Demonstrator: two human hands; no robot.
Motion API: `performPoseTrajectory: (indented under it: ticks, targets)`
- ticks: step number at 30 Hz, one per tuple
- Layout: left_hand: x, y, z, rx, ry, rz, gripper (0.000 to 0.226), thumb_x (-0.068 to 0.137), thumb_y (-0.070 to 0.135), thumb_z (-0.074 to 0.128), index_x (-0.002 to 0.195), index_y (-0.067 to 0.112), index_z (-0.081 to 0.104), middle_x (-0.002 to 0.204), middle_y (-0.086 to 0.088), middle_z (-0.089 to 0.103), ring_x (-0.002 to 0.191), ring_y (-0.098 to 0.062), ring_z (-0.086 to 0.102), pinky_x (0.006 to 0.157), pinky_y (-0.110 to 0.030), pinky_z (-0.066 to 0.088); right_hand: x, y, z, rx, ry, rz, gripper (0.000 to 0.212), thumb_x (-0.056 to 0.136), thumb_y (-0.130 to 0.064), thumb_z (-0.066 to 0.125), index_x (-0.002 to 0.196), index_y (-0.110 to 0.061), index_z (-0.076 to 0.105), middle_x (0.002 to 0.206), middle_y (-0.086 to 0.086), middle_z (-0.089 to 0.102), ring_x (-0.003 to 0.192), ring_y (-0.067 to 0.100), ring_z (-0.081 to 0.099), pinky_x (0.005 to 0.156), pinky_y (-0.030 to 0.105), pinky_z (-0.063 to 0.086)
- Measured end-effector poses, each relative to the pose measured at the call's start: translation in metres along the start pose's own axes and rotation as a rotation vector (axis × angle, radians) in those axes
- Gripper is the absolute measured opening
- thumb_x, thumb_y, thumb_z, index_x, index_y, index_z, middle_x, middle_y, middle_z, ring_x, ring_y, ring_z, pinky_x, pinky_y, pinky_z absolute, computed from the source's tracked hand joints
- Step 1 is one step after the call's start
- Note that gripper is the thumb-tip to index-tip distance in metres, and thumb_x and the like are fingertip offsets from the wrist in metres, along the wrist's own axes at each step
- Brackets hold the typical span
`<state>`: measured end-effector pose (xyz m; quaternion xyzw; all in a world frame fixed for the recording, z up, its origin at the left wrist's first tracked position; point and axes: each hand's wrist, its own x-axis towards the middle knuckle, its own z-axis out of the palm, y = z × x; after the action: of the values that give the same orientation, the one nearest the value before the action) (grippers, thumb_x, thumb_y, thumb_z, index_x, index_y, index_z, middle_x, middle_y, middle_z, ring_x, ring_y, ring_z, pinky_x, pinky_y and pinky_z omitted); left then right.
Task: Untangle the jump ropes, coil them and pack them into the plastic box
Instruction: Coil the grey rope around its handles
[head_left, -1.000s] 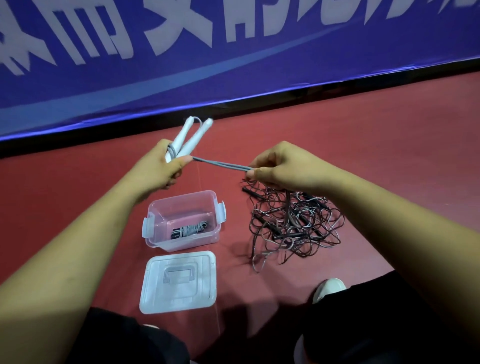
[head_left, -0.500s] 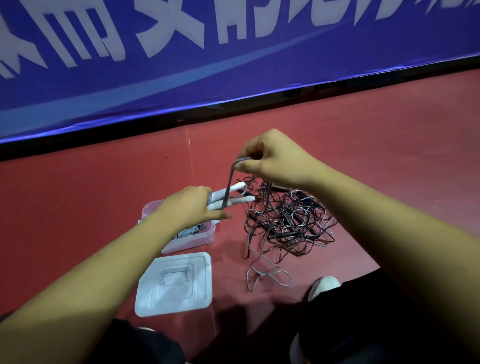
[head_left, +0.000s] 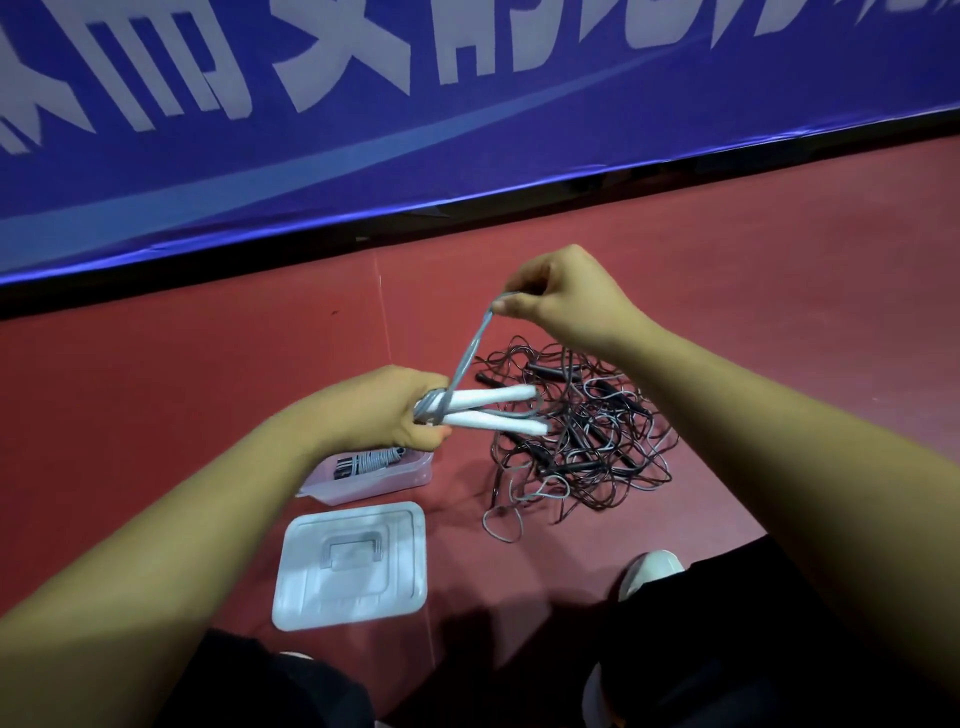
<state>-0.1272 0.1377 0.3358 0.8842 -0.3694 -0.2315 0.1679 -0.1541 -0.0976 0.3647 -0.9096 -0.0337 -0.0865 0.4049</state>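
Note:
My left hand (head_left: 387, 410) grips two white jump-rope handles (head_left: 493, 410) side by side, their ends pointing right, with grey cord wound round them near my fingers. My right hand (head_left: 561, 299) pinches the grey cord (head_left: 470, 351) above and to the right, and the cord runs taut down to the handles. A tangled heap of black and grey ropes (head_left: 582, 441) with black handles lies on the red floor under my right forearm. The clear plastic box (head_left: 374, 478) sits below my left hand, partly hidden by it, with one coiled rope (head_left: 366, 462) inside.
The box's white lid (head_left: 353, 564) lies flat on the floor in front of the box. A blue banner (head_left: 467, 104) with white lettering runs along the back. My white shoe (head_left: 649, 571) and dark trouser legs are at the bottom.
My left hand brought the white handles down from upright to level over the box. More cord is wound round them, and my right hand has lifted the cord higher.

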Motion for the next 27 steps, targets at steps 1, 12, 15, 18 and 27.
performPoseTrajectory:
  ticks: [1, 12, 15, 18, 27]
  targets:
    - [-0.002, 0.003, 0.001, -0.090, 0.017, 0.021, 0.014, 0.082, 0.023, 0.072, 0.080, 0.025, 0.058, 0.062, 0.012, 0.054, 0.049, -0.001, 0.044, 0.050, -0.017, 0.034, 0.002, 0.003, 0.001, 0.012, 0.006, 0.006, 0.016, 0.085, -0.028, 0.076, 0.083, -0.012, 0.077, 0.069, 0.004, 0.070, 0.060, 0.007, 0.053, 0.058, 0.026, 0.043]
    - [-0.006, 0.011, -0.008, -1.021, 0.288, 0.098, 0.021, 0.065, 0.035, 0.078, 0.075, 0.023, 0.064, 0.052, 0.000, 0.039, 0.044, -0.013, 0.028, 0.042, -0.020, 0.024, 0.002, 0.012, 0.017, 0.149, -0.172, 0.078, 0.015, 0.090, -0.022, 0.070, 0.088, -0.008, 0.077, 0.045, -0.019, 0.053, 0.045, -0.004, 0.042, 0.051, 0.011, 0.034]
    - [-0.005, 0.011, -0.011, -1.105, 0.350, 0.071, 0.039, 0.064, 0.032, 0.077, 0.083, 0.009, 0.052, 0.049, 0.003, 0.039, 0.043, -0.011, 0.028, 0.042, -0.019, 0.023, -0.001, 0.013, 0.030, 0.185, -0.196, 0.076, 0.020, 0.091, -0.029, 0.069, 0.085, -0.012, 0.076, 0.060, -0.009, 0.058, 0.056, 0.004, 0.046, 0.058, 0.020, 0.038]
    - [-0.003, 0.007, -0.016, -1.173, 0.440, 0.043, 0.034, 0.075, 0.021, 0.075, 0.096, 0.008, 0.051, 0.053, 0.006, 0.036, 0.043, -0.009, 0.025, 0.041, -0.017, 0.021, -0.003, 0.012, 0.034, 0.199, -0.212, 0.083, 0.025, 0.092, -0.037, 0.066, 0.082, -0.015, 0.075, 0.063, 0.004, 0.047, 0.058, 0.015, 0.037, 0.056, 0.028, 0.031]
    - [-0.006, 0.000, -0.024, -1.180, 0.394, 0.056, 0.021, 0.086, 0.015, 0.063, 0.105, 0.017, 0.054, 0.057, 0.000, 0.038, 0.041, -0.007, 0.027, 0.041, -0.016, 0.017, -0.012, 0.008, 0.015, 0.195, -0.334, 0.167, 0.027, 0.098, -0.031, 0.059, 0.079, -0.014, 0.070, 0.052, -0.004, 0.037, 0.040, 0.006, 0.028, 0.039, 0.017, 0.025]
